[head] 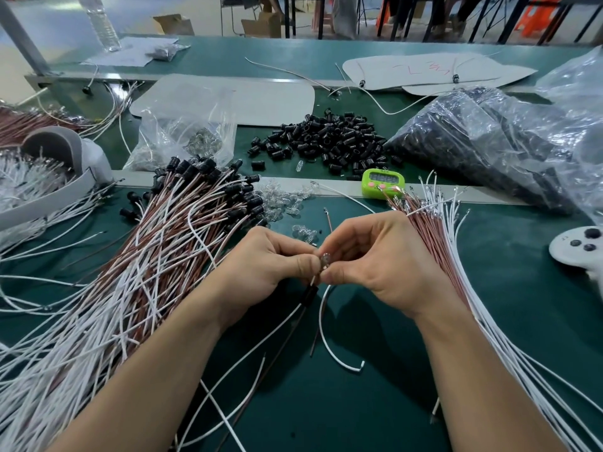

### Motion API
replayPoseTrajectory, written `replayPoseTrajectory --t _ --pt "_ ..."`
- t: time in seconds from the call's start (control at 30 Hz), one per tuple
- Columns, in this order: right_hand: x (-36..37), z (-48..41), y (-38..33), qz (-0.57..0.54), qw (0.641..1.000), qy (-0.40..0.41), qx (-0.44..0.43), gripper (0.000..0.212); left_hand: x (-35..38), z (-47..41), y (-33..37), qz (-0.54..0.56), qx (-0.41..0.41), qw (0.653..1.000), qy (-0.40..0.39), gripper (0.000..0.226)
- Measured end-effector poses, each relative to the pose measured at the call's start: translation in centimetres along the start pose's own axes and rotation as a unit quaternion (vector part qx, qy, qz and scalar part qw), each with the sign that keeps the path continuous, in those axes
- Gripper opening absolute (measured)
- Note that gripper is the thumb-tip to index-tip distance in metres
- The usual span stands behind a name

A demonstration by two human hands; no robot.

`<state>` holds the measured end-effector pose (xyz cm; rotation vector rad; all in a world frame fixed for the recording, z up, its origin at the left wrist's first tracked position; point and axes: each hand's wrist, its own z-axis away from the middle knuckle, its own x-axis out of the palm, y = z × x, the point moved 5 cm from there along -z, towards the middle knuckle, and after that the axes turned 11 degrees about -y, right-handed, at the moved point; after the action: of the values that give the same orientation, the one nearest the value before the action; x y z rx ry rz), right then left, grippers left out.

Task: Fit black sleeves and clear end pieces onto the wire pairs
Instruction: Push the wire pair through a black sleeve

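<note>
My left hand [270, 265] and my right hand [375, 259] meet at the middle of the green mat. Between their fingertips sits a clear end piece [325, 257], pinched from both sides. Below it hangs a wire pair [295, 313] carrying a black sleeve [309, 295]. Left of my hands lies a heap of wire pairs with sleeves fitted [182, 223]. A fan of bare white and red-brown wires [447, 243] lies on the right. Loose black sleeves [323, 138] are piled behind, and loose clear end pieces [287, 200] are scattered near the middle.
A green timer [383, 183] stands behind my right hand. Two plastic bags hold more parts: black sleeves [483, 141] on the right, clear pieces [186, 135] at the left. A white controller [577, 246] lies at the right edge. A grey-and-white holder with wires [49, 177] sits far left.
</note>
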<state>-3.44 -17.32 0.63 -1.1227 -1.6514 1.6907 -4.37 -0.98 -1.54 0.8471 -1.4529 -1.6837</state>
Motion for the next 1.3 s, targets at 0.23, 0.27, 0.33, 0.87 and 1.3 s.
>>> replayPoseTrajectory --t 0.23,0.27,0.33,0.87,1.3 --pt "-0.10 0.01 -0.05 -0.010 1.000 -0.013 -0.002 0.027 0.52 0.06 -0.13 0.023 -0.015 0.999 0.017 0.011" --pt "-0.11 0.02 0.02 -0.006 1.000 -0.012 0.000 0.027 0.54 0.06 -0.13 0.015 -0.016 1.000 0.022 0.010" --pt "-0.15 0.06 0.12 0.007 1.000 -0.010 0.004 0.026 0.57 0.05 -0.10 0.000 -0.017 0.999 0.031 0.007" --pt "-0.04 0.04 -0.17 0.025 0.999 -0.022 0.015 0.020 0.35 0.33 0.48 0.022 -0.030 0.999 -0.011 0.009" --pt "-0.09 0.16 -0.19 -0.014 1.000 -0.015 0.005 0.024 0.49 0.45 0.56 -0.009 -0.029 0.999 0.009 0.012"
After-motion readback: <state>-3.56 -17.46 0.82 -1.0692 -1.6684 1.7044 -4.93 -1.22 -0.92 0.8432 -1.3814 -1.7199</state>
